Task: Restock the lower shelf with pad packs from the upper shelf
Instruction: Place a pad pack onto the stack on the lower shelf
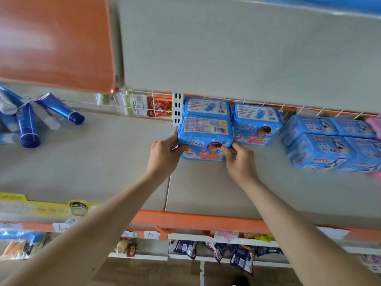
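A light blue pad pack (205, 137) with a barcode label on top sits on the grey shelf (206, 186), near its back. My left hand (164, 155) grips the pack's left front corner and my right hand (240, 159) grips its right front corner. A second blue pack (207, 106) lies behind it against the wire back. A third pack (257, 123) stands just to the right, touching the held one.
Several darker blue pad packs (327, 141) are stacked at the right of the shelf. Blue tubes (28, 124) lie at the left. An orange shelf edge (206, 220) runs along the front, with snack packets (241, 256) on the shelf below. A grey shelf underside (247, 48) hangs overhead.
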